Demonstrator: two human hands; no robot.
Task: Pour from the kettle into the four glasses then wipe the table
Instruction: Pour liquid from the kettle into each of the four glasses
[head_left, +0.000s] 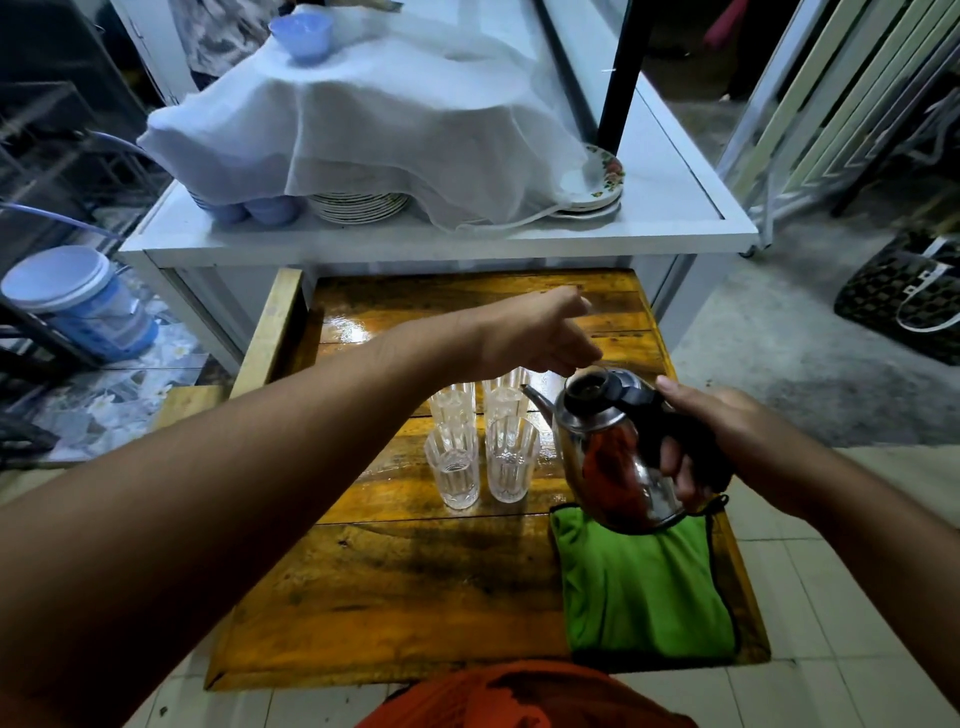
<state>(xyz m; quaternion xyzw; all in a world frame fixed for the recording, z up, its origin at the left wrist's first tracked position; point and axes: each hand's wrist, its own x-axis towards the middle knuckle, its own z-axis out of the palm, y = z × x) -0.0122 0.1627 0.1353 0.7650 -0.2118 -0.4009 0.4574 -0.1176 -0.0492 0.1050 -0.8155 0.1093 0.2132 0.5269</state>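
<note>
A shiny steel kettle (608, 457) with a black lid and handle hangs above the wooden table (415, 587), its spout pointing left toward the glasses. My right hand (706, 431) is shut on the black handle. My left hand (535, 332) reaches across above the glasses, fingertips over the kettle's lid knob; whether they touch it I cannot tell. Several clear ribbed glasses stand together mid-table: a front left glass (454, 465), a front right glass (511, 457), and two behind, partly hidden by my left hand. A green cloth (644, 587) lies at the table's right, under the kettle.
A white cabinet (431, 239) stands right behind the table with stacked plates (358, 205) and bowls under a white cloth (363, 114). A blue water container (78, 301) sits left on the floor, a dark bag (904, 296) at right.
</note>
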